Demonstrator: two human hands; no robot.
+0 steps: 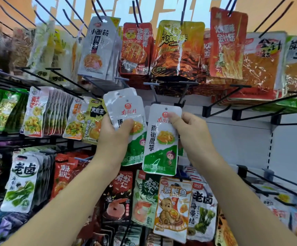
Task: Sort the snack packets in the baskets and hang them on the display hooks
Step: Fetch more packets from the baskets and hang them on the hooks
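Observation:
My left hand (114,137) grips a small stack of white-and-green snack packets (126,110), thumb across their fronts. My right hand (190,132) pinches one matching white-and-green packet (160,148) near its top, thumb on the red logo. This packet's punched hole sits just below the tip of a grey display hook (154,94) in the middle of the rack. I cannot tell whether the hook passes through the hole. No basket is in view.
Hanging packets fill the rack: white, red and yellow ones (178,50) above, yellow-green ones (35,112) to the left, shrimp and bear-print packets (172,206) below. Bare black hooks (261,105) jut out over the white back panel (242,142) on the right.

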